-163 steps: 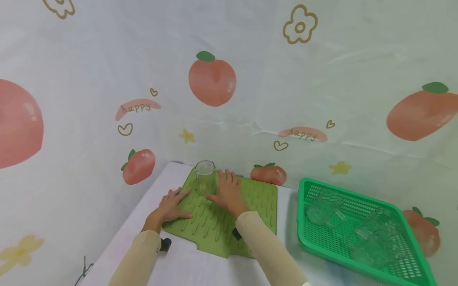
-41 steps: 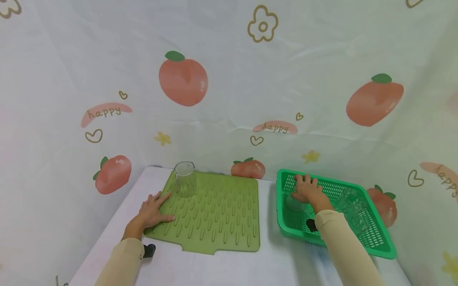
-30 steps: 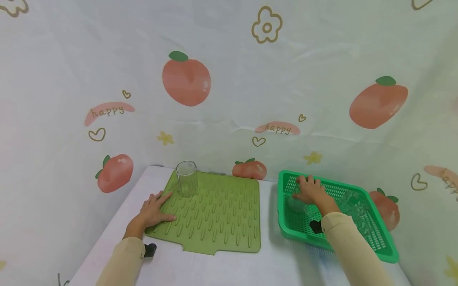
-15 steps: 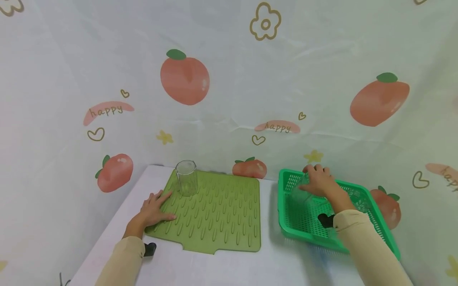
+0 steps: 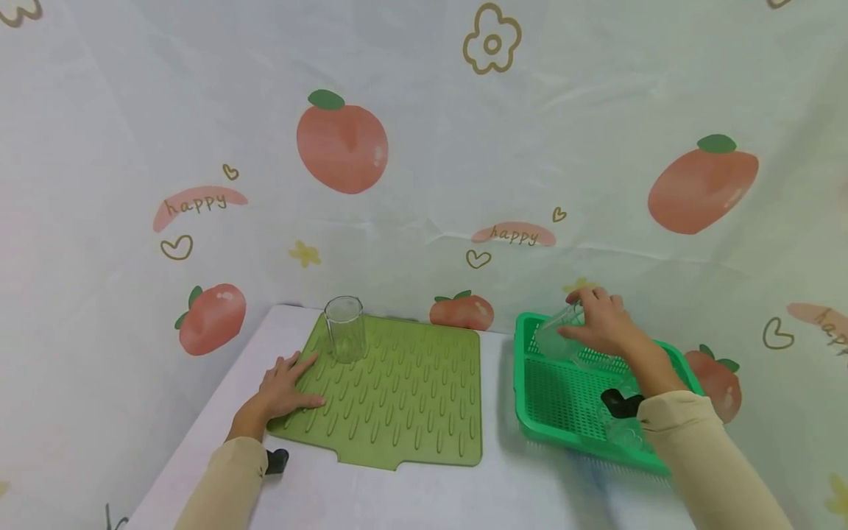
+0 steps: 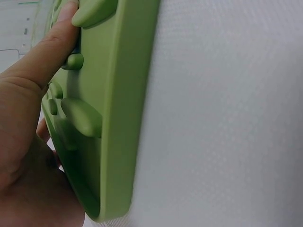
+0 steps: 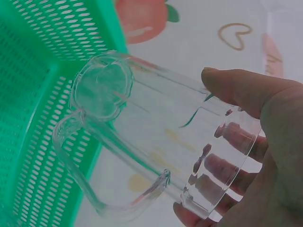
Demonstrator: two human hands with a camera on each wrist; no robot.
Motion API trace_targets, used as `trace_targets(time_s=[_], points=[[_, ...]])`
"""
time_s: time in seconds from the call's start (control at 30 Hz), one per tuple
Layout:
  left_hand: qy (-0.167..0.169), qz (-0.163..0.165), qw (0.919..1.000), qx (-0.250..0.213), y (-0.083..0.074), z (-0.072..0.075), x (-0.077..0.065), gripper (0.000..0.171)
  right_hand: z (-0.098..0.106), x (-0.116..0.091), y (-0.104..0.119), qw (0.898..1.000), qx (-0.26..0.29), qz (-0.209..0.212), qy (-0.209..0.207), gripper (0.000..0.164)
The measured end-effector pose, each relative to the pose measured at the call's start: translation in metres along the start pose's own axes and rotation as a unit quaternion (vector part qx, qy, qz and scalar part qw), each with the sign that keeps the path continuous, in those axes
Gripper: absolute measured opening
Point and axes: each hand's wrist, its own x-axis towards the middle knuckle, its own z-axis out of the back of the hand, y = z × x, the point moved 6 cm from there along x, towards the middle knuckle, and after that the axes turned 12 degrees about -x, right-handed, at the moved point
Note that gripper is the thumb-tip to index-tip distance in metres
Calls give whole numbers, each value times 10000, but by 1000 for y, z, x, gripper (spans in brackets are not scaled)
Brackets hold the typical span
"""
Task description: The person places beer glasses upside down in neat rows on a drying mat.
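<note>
The left grip (image 6: 21,125) rests on a green mat (image 6: 124,109) (a ridged one).

Behind the grip of the right hand (image 5: 601,324), a plain beige right sleeve (image 5: 712,456) is worn, with a black right fitting (image 5: 621,404) set thumb-side; behind the left hand (image 5: 281,388), a matching left sleeve (image 5: 228,478) and black left fitting (image 5: 277,461) are worn.

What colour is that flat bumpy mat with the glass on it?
The mat is olive green, clearest in the head view.
</note>
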Motion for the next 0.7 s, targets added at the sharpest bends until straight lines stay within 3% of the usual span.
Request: trace_targets(time_s=[0.4,0.7], points=[[-8,-16,10000,10,4,0,2,108,9,-8,6,9900,1229,503,-481,58],[30,-4,10000,-14,2,-2,2,107,2,-11,9,9751,2166,20,-477,69]])
